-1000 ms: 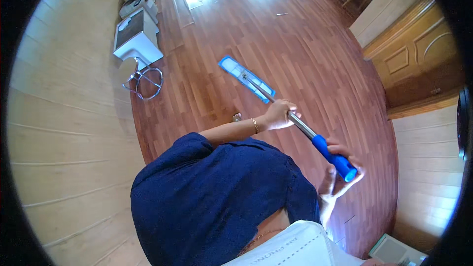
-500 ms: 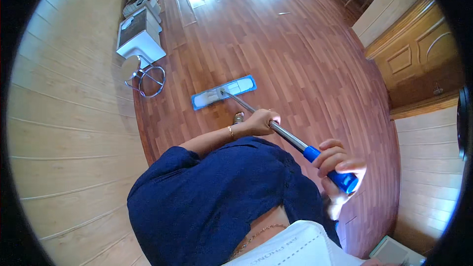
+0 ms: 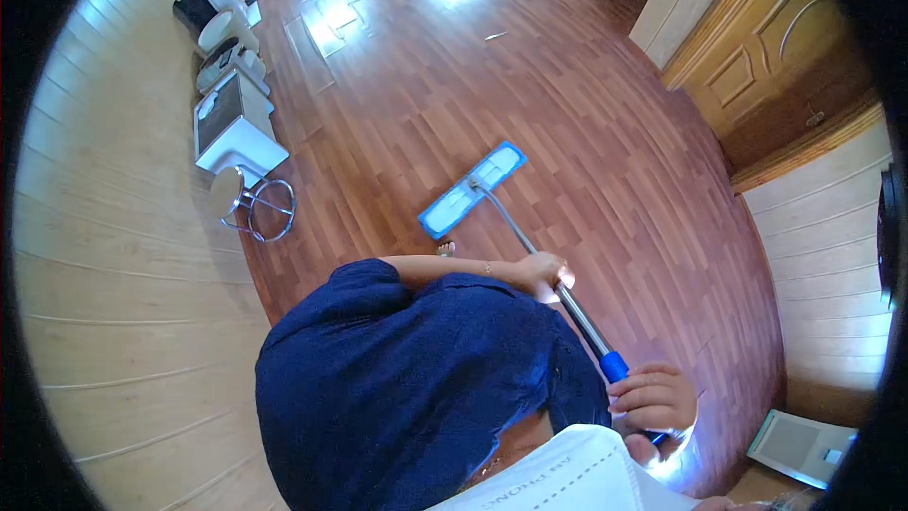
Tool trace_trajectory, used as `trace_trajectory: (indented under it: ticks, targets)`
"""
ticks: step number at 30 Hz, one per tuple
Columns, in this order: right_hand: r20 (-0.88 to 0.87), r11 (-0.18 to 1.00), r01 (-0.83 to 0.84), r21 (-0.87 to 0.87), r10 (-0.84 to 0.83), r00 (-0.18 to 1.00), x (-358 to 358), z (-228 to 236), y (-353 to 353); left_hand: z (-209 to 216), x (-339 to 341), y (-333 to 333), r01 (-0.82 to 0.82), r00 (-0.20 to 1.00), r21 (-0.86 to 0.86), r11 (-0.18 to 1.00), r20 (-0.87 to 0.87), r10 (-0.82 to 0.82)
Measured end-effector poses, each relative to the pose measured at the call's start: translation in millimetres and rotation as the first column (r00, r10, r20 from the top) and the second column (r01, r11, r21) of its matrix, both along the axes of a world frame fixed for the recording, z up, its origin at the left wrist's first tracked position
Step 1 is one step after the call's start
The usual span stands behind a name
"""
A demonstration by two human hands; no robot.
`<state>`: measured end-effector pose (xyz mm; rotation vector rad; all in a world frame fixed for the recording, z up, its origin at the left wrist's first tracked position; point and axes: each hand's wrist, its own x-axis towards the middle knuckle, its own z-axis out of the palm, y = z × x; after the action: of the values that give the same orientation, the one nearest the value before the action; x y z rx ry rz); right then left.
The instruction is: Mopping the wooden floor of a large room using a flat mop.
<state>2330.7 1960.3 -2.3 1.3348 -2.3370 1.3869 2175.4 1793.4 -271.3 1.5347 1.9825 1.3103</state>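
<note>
A flat mop (image 3: 471,191) with a blue-edged, pale rectangular head lies on the wood floor ahead of me, its head slanted up to the right. From its middle, a metal pole runs back toward my right side. Halfway along that pole, my left hand (image 3: 546,274) is wrapped round it, my left arm crossing in front of my dark blue top. My right hand (image 3: 657,402) grips the blue handle at the near end, fingers curled over it and hiding most of it. My sandalled foot (image 3: 445,249) shows just behind the mop head.
Along the left wall stand a round metal stool (image 3: 253,204), a white cabinet with a dark top (image 3: 235,123) and several bins or appliances. A small light scrap (image 3: 495,36) lies on the floor. A wooden door (image 3: 757,76) is at right, a pale box-like unit (image 3: 799,448) at lower right.
The mop head has swung right and turned to a steeper slant. Both hands, still on the pole, have moved nearer me, my left one also rightward. The whole view has turned slightly.
</note>
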Motion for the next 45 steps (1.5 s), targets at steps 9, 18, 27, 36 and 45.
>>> trace_trajectory:
  ticks: [9, 18, 27, 36, 45]
  targets:
    - [0.053, 0.297, 0.924, -0.241, -0.946, 0.318, 98, -114, -108, -57, -7, 3, 0.181, 0.978, 0.024, 0.983, -0.107, -0.177]
    - [0.236, 0.297, 0.913, -0.281, -0.901, 0.365, 77, -244, -66, -163, -49, 26, -0.144, 0.955, -0.11, 0.984, -0.274, 0.109]
    - [-0.081, 0.728, 0.605, -0.324, -0.658, 0.748, 9, -409, -15, -300, -88, 6, -0.469, 0.805, -0.064, 0.881, -0.441, 0.397]
    - [0.194, 0.898, 0.354, -0.262, -0.311, 0.931, -36, -394, 72, -305, -92, 34, -0.738, 0.606, 0.068, 0.671, -0.371, 0.704]
    - [0.231, 0.989, 0.036, -0.14, -0.003, 0.973, -99, -289, 134, -230, -77, 47, -0.926, 0.375, -0.086, 0.368, -0.333, 0.865]
